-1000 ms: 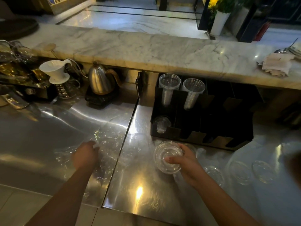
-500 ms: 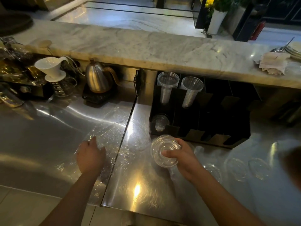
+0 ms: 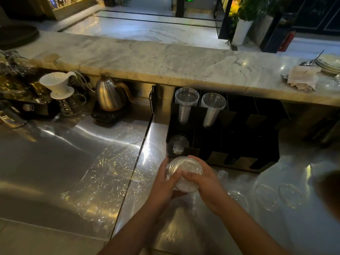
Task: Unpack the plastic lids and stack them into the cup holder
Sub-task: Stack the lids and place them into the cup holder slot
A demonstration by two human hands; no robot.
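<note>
Plastic lids (image 3: 184, 176), nested in one clear stack, are held between my two hands just in front of the black cup holder (image 3: 268, 159), above the steel counter (image 3: 55, 162). My left hand (image 3: 163, 184) grasps the stack from its left side, fingers curled round it. My right hand (image 3: 207, 183) grasps it from the right, thumb across the near face. I cannot tell whether any wrapping remains on the stack.

Step in hand, as I judge it: seat the stack in the holder.

1. Target the front-left slot (image 3: 178, 144), which already contains clear lids.
2. Square the rims between both palms so that no lid sits skewed.
3. Grip lightly. Thin plastic is likely to flex, and an over-squeezed stack may spring apart.
4. Line the stack up with the slot before I push it home.
5. Avoid the clear cups (image 3: 186, 105) in the rear slots.

Loose lids (image 3: 266, 196) lie on the counter to the right, and clear film (image 3: 110, 168) lies to the left.
</note>
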